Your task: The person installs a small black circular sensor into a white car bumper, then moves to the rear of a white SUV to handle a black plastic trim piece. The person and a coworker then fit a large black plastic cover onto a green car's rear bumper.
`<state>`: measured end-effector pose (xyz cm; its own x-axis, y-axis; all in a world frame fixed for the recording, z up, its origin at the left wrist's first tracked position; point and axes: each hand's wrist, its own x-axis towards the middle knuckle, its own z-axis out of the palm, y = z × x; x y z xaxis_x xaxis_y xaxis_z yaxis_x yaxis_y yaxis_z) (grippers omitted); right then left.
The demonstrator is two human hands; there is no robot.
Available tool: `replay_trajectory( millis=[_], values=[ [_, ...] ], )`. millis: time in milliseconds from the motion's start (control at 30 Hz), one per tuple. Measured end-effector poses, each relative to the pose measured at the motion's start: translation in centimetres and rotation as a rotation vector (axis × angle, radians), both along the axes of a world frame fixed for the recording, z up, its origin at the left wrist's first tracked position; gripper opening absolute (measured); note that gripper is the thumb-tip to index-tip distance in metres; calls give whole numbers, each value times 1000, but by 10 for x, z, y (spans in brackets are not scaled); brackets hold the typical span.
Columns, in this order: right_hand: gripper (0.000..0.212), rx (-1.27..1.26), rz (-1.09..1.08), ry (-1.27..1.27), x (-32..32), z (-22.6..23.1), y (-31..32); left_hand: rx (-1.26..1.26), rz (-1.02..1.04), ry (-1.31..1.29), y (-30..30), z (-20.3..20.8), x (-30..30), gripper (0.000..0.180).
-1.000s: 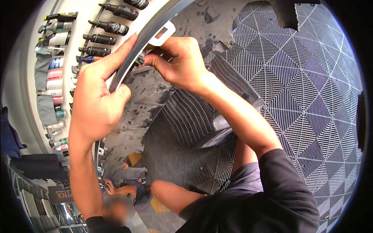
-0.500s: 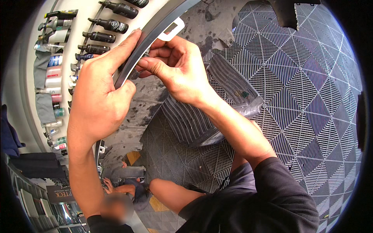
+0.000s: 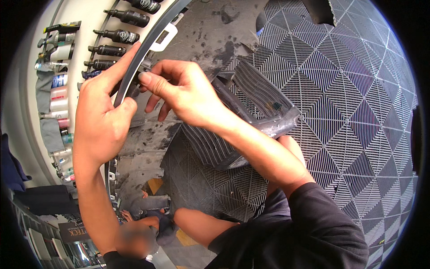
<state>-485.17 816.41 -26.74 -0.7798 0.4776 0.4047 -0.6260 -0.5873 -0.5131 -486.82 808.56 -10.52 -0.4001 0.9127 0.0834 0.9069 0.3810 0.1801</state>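
Note:
A long, curved dark trim strip (image 3: 157, 30) with a pale inner edge runs through the upper left. White plastic tabs stick out from its inner side, and one such tab (image 3: 158, 46) lies just above my fingers. My left hand (image 3: 99, 119) is closed around the strip, its index finger stretched along the outer face and its thumb on the near edge. At the strip's inner side, my right hand (image 3: 186, 94) pinches a small grey clip (image 3: 146, 65) between thumb and index finger. Its other fingers hang loosely curled. The clip is partly hidden by the fingertips.
Beyond the strip, racks of dark spray bottles (image 3: 117, 36) and paler bottles (image 3: 58, 105) line the wall. A ribbed black plastic part (image 3: 255, 83) lies on the grey patterned floor tiles (image 3: 340, 112). Another person (image 3: 150, 222) is at the lower left.
The strip and both hands have shifted left and slightly down in view. My right hand's lower fingers have loosened and spread, and the small clip shows more plainly.

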Motion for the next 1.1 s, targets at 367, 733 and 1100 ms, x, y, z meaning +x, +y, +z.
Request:
replay_trajectory(
  millis=[367, 733, 1100],
  values=[
    [38, -9, -72, 50, -4, -13, 2, -9, -86, 94, 2, -10, 8, 73],
    [32, -20, 27, 161, -15, -17, -2, -10, -125, 106, 3, -4, 9, 74],
    [57, -44, 155, 83, 58, -11, -17, -71, -68, 120, -9, -11, 41, 71]
  ],
)
